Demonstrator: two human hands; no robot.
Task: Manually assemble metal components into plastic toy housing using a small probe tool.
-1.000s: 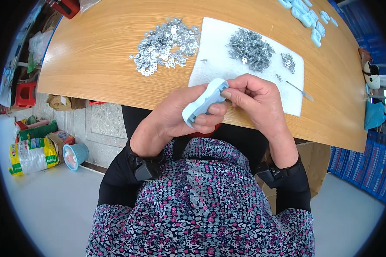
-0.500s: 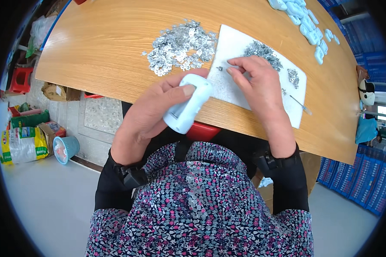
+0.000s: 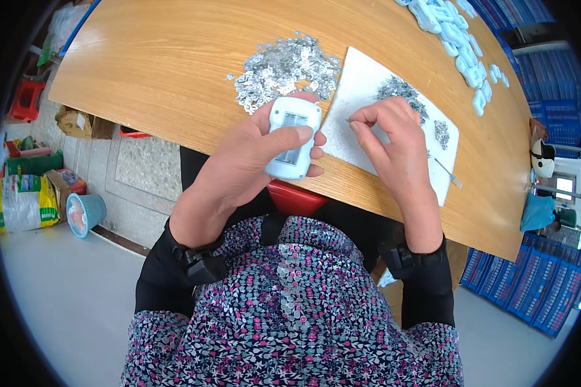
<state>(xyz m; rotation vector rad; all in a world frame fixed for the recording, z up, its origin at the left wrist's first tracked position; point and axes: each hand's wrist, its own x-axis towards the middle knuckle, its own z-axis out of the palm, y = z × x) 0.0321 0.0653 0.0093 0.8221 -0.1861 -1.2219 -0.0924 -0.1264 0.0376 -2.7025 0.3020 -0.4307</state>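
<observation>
Nearest you, your left hand (image 3: 252, 161) grips a small light-blue plastic housing (image 3: 293, 137), rounded at the corners, with a dark ribbed window in its face. Your thumb lies across its front and your fingers wrap behind it, so it sits raised just above the near edge of the table (image 3: 174, 77). Just to the right, your right hand (image 3: 394, 145) is pinched shut: thumb and forefinger come together on a tiny metal piece (image 3: 349, 120), too small to make out in shape, held over the white sheet (image 3: 361, 138). The two hands are close but not touching, and the pinched piece sits just beside the housing's right edge.

The white sheet lies flat on the table under your right hand. On it, beyond your knuckles, sits a heap of small grey metal parts (image 3: 399, 90), a smaller cluster (image 3: 441, 132) to its right, and a thin metal tool (image 3: 447, 171) near the sheet's right edge.

Further left, directly on the wood, a larger pile of shiny silver stampings (image 3: 284, 68) spreads out just beyond the housing. At the far right of the table, a row of more light-blue housings (image 3: 458, 39) lies well apart from your hands.
</observation>
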